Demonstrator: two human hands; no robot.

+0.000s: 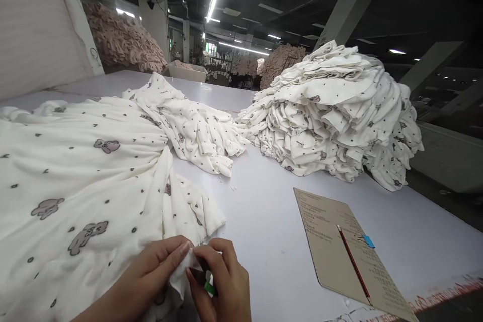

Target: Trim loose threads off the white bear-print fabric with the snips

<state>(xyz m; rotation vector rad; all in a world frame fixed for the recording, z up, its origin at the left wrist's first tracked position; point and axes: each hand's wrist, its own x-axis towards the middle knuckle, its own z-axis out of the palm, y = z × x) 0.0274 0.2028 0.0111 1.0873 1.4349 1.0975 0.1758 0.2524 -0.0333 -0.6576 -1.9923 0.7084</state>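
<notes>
My left hand (pixel 149 269) is closed, pinching an edge of a white printed fabric piece (pixel 124 176) with small bear figures and dots. That fabric is gathered in folds and spreads over the table's left side. Right beside it, my right hand (pixel 230 284) is closed around a small dark tool with a green part (pixel 210 288), which looks like thread snips but is mostly hidden by the fingers. Its fingertips meet the pinched fabric edge at the left thumb.
A tall heap of matching fabric (pixel 335 110) stands at the back right of the pale table (pixel 260 221). Near the right edge lies a brown written card (pixel 320 241) with a red-and-black pencil (pixel 354 266) and a blue clip (pixel 369 241). Pinkish heaps (pixel 121 37) rise behind.
</notes>
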